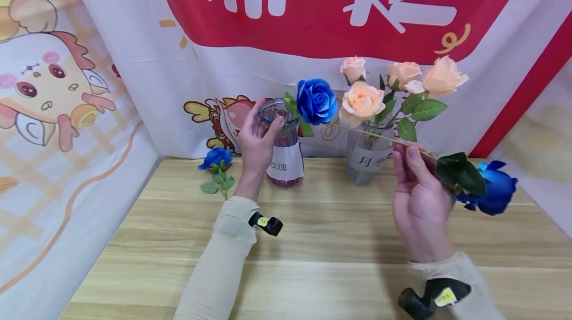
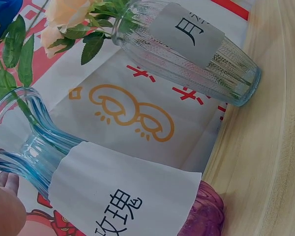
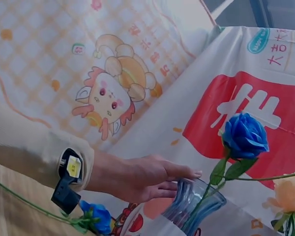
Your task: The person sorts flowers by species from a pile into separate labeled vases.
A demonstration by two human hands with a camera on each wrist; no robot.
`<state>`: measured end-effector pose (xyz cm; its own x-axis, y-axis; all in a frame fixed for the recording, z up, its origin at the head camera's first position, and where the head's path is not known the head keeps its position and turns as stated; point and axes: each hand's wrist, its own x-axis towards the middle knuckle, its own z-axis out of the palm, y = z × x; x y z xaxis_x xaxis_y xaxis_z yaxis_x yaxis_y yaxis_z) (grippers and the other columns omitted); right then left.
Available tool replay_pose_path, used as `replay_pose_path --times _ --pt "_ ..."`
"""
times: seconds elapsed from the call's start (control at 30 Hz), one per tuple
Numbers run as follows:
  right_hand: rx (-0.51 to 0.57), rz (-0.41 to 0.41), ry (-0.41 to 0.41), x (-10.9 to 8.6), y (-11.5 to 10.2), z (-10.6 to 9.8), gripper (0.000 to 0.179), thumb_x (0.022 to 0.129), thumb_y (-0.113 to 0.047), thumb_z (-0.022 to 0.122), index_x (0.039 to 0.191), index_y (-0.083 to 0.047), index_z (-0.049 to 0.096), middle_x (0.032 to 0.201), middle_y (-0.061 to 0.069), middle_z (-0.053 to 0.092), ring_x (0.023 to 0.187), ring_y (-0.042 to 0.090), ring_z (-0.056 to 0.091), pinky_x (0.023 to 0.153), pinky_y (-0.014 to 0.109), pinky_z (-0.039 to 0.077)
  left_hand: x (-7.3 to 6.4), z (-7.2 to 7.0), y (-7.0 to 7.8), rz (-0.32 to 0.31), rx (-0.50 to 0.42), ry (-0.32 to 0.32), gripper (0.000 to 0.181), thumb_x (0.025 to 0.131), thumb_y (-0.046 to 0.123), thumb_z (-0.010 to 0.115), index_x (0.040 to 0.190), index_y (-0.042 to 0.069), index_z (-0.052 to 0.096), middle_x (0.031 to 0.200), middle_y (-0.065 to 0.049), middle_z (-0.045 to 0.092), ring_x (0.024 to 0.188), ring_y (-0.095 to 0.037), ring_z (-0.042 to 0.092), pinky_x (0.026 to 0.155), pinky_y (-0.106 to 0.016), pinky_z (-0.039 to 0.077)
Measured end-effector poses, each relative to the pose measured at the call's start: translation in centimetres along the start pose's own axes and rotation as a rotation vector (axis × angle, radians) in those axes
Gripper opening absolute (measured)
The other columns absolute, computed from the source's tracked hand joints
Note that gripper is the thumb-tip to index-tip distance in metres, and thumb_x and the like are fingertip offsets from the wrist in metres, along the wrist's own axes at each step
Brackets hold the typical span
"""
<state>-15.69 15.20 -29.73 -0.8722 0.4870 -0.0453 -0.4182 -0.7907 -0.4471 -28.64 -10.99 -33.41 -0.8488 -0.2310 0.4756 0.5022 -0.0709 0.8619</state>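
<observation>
My left hand (image 1: 256, 143) grips the neck of a ribbed glass vase (image 1: 282, 181), blue at the top and purple at the base, with a white paper label. Its thumb lies at the near side of the rim, the fingers round the far side. One blue rose (image 1: 317, 102) stands in this vase and leans right. My right hand (image 1: 422, 205) pinches the green stem of another blue rose (image 1: 493, 188), its bloom pointing right. The bare stem runs leftward, close to the standing rose and in front of the peach roses (image 1: 362, 104). In the right wrist view, the left hand (image 3: 137, 179) reaches to the vase's rim.
A clear glass vase (image 2: 187, 54) with a paper label holds several peach roses to the right. Left of the left forearm, a third blue rose (image 1: 216, 159) lies on the wooden table (image 1: 330, 240). A printed cloth (image 1: 250, 71) hangs behind the vases.
</observation>
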Motion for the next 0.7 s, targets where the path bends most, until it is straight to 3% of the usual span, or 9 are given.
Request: replay_pose_path --times 0.17,0.37,0.6,0.7 --pt "-0.096 -0.084 -0.028 -0.7 1.3 1.1 0.046 0.086 0.000 0.083 0.128 0.009 0.067 0.128 0.019 0.075 0.104 0.026 0.080 0.092 0.031 0.063 0.0 -0.1 -0.1 0.012 0.003 -0.001 0.066 0.099 0.028 0.077 0.157 0.012 0.051 0.160 -0.008 0.056 0.148 -0.020 0.054 0.127 -0.037 0.041" --pt "-0.168 -0.159 -0.063 -0.6 3.2 2.7 0.050 0.082 -0.007 0.089 0.126 0.009 0.069 0.114 0.015 0.080 0.102 0.024 0.081 0.097 0.033 0.061 0.0 0.0 0.0 0.030 0.015 0.006 0.066 0.099 0.029 0.078 0.157 0.012 0.051 0.159 -0.009 0.057 0.148 -0.022 0.054 0.125 -0.036 0.043" --pt "-0.241 -0.211 -0.061 -0.3 5.4 3.9 0.033 0.088 -0.007 0.085 0.118 0.002 0.075 0.112 0.013 0.080 0.100 0.022 0.081 0.095 0.035 0.063 0.1 0.2 -0.1 0.008 0.012 0.020 0.063 0.100 0.018 0.076 0.157 0.010 0.050 0.160 -0.010 0.056 0.149 -0.025 0.054 0.126 -0.039 0.042" --pt "-0.216 -0.223 -0.038 -0.1 6.4 4.5 0.025 0.088 -0.001 0.084 0.111 0.000 0.076 0.105 0.013 0.081 0.092 0.022 0.081 0.089 0.034 0.065 0.1 0.3 -0.1 0.007 -0.005 0.021 0.063 0.100 0.013 0.074 0.158 0.007 0.048 0.161 -0.013 0.054 0.150 -0.028 0.052 0.127 -0.043 0.041"
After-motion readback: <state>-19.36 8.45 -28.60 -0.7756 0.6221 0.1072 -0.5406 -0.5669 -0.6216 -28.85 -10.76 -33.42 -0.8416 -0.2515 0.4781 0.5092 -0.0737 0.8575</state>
